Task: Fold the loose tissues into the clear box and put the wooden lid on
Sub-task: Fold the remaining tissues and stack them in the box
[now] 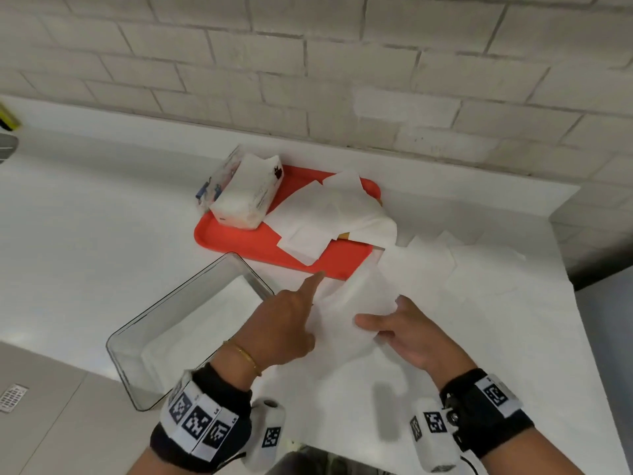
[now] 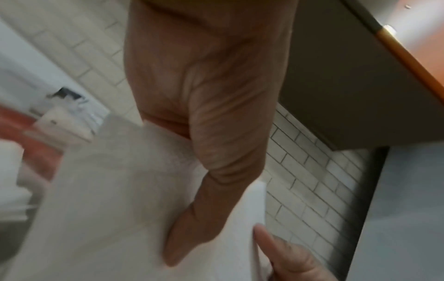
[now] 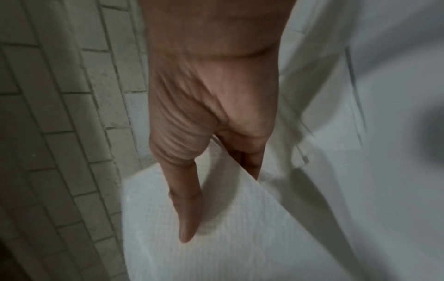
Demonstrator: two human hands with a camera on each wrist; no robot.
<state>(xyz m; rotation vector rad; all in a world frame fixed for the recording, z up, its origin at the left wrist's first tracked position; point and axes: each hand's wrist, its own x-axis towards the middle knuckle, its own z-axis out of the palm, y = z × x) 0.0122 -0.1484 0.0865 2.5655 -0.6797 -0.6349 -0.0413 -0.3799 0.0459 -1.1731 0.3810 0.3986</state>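
Note:
Both hands hold one white tissue (image 1: 359, 303) just above the counter, in front of the red tray (image 1: 239, 240). My left hand (image 1: 294, 320) grips its left side, thumb (image 2: 192, 228) on top and index finger pointing forward. My right hand (image 1: 387, 323) pinches the right side, thumb (image 3: 185, 209) lying on the tissue (image 3: 216, 237) and fingers beneath. The clear box (image 1: 137, 365) stands open to the left of my left hand. Loose tissues (image 1: 329, 214) lie heaped on the tray and almost cover the wooden lid (image 1: 343, 235).
A soft tissue pack (image 1: 243, 197) sits on the tray's far left end. More loose tissues (image 1: 445, 265) lie on the white counter to the right of the tray. A tiled wall runs behind; the counter's edge falls away at the near left and far right.

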